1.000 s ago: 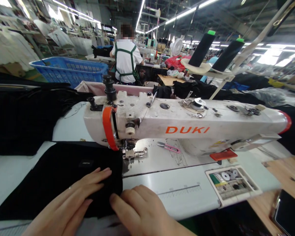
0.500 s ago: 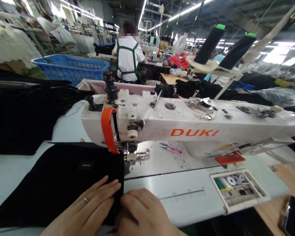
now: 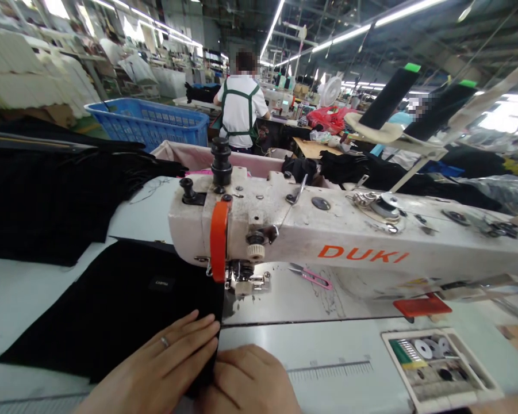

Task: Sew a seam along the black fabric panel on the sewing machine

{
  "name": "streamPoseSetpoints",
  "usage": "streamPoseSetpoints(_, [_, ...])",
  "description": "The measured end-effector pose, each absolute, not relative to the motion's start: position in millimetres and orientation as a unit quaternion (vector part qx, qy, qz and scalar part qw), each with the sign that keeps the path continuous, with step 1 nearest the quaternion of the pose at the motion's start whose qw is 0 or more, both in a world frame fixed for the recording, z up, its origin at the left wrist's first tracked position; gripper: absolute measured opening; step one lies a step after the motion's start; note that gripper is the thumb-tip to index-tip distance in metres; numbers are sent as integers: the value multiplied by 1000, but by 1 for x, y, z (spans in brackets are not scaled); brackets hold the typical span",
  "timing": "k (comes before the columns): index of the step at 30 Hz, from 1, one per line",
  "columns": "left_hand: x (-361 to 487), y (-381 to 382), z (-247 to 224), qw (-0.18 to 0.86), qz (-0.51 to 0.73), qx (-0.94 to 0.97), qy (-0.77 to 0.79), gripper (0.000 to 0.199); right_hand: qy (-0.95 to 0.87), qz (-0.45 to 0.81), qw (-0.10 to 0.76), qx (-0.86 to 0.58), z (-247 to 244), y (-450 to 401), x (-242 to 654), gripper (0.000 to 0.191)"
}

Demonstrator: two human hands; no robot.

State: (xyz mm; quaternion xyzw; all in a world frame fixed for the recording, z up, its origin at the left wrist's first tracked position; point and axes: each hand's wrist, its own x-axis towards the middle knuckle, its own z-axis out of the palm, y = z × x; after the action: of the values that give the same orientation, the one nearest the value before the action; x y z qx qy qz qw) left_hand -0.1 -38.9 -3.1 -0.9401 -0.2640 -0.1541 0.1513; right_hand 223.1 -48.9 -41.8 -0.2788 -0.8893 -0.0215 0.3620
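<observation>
A piece of black fabric [image 3: 112, 305] with a small woven label [image 3: 162, 284] lies flat on the sewing machine bed. Its right edge runs along the presser foot [image 3: 244, 286] of the white sewing machine [image 3: 284, 224]. My left hand [image 3: 168, 356] rests flat on the cloth, fingers extended and close together, a ring on one of them. Beside it, my right hand [image 3: 250, 379] is curled at the fabric's near right edge, closed on that edge; its fingertips are mostly hidden.
Pink-handled thread snips [image 3: 313, 277] lie under the machine arm. A bobbin tray [image 3: 440, 368] is set into the table at right. Stacked black fabric [image 3: 43, 201] covers the left side. Beyond stand a blue basket [image 3: 149, 123] and a person in a white shirt [image 3: 241, 106].
The black fabric has slid slightly forward past the presser foot, both hands moving along with it. My view has shifted, so the machine appears farther right.
</observation>
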Motion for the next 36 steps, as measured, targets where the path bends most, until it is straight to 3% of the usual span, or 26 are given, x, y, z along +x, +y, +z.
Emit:
streamPoseSetpoints(3, [4,-28,10,154,-161,-936,-271,59,-893,-39,359,-269,-28,-39,225,22])
streamPoseSetpoints(9, [6,-18,23,132,-178,-941,-255,56,-854,-50,442,-271,-15,-34,223,29])
streamPoseSetpoints(21, [-8,-30,11,-46,-219,-925,-309,36,-841,8,455,-292,-4,-47,234,41])
streamPoseSetpoints(24, [-8,-5,18,-67,-237,-891,-382,28,-850,21,440,-288,-1,-45,235,36])
streamPoseSetpoints(27, [-2,34,23,-92,-238,-841,-478,36,-866,41,412,-280,-1,-46,238,30])
streamPoseSetpoints(33, [1,76,28,-177,-190,-852,-455,38,-882,64,365,-290,-5,-51,240,14])
streamPoseSetpoints(36, [-2,87,24,-189,-206,-849,-448,39,-889,79,333,-306,-6,-52,240,17])
